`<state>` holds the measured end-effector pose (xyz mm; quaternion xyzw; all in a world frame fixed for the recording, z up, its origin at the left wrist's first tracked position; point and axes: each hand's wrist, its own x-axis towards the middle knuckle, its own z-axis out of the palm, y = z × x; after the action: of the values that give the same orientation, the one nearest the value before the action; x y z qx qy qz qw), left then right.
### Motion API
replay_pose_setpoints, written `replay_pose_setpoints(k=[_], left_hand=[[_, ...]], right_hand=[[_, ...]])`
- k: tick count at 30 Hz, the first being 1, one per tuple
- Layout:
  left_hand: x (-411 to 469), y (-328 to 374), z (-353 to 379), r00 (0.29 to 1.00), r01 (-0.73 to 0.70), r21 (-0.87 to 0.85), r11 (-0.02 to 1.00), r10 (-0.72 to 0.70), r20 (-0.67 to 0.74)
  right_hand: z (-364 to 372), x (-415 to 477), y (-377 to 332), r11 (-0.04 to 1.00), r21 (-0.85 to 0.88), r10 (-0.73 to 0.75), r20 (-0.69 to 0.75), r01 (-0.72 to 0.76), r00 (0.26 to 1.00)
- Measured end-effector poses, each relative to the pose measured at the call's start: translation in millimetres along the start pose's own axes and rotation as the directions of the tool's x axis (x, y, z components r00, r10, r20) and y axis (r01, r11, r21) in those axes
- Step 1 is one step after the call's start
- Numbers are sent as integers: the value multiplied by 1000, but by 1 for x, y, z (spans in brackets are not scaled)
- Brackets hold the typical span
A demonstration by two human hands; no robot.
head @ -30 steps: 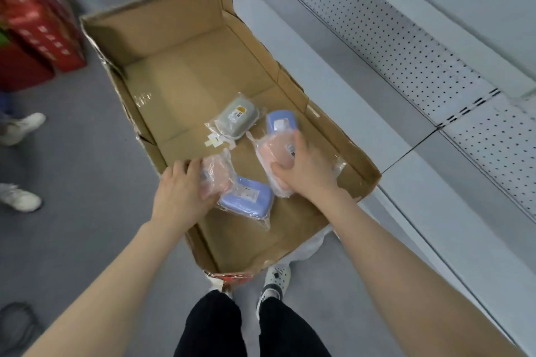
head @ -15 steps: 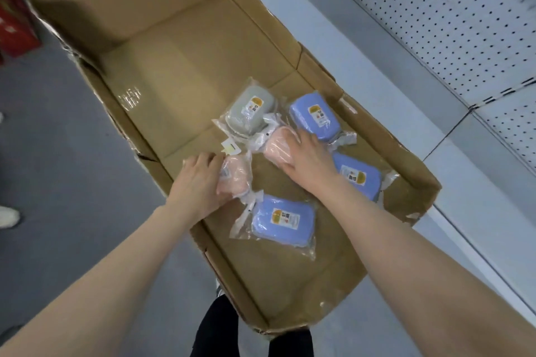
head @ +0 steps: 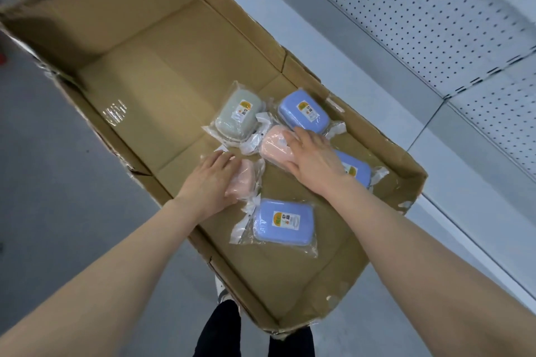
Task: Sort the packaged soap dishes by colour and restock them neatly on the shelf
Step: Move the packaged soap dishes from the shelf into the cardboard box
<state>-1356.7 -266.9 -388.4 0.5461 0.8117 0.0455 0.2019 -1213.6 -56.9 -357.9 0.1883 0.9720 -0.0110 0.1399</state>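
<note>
Six packaged soap dishes lie in clear wrappers on the floor of an open cardboard box (head: 116, 23), which sits on the grey floor (head: 43, 182) just beside a white shelf (head: 362, 87) with a pegboard back panel (head: 435, 23). The left hand (head: 207, 185) curls over the nearer pink soap dish (head: 242, 181), fingers across its top and thumb at its near end. The right hand (head: 313, 159) covers the farther pink soap dish (head: 274, 146), fingers draped over it and thumb pressed to its near side. The hands are apart, each clamped on its own dish, and both dishes rest on the cardboard. A grey-green soap dish (head: 239, 114) lies beyond the hands, with a blue soap dish (head: 303, 110) to its right. A second blue dish (head: 358, 172) shows partly under the right wrist, and a third blue dish (head: 282, 222) lies nearest the person, between the forearms.
</note>
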Motion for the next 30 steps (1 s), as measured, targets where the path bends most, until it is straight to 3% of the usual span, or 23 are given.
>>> replay_pose_setpoints(k=[7, 15, 19, 23, 30], left_hand=[[-12, 39, -58, 972, -181, 103, 978, 194, -134], [-26, 130, -119, 841, -423, 304, 854, 495, -220], [-29, 203, -131, 725, -547, 387, 742, 652, -225], [-33, 293, -134, 565, -658, 412, 630, 775, -283], [-50, 487, -116, 336, -770, 439, 464, 879, -338]], right_hand=[[-50, -70, 11, 999, 15, 34, -109, -32, 993], [-92, -207, 45, 989, -56, 110, -319, -135, 941], [-102, -291, 76, 967, -75, 190, -425, -244, 885], [-102, -384, 112, 920, -76, 306, -471, -384, 827], [-85, -566, 180, 808, -68, 455, -558, -585, 693]])
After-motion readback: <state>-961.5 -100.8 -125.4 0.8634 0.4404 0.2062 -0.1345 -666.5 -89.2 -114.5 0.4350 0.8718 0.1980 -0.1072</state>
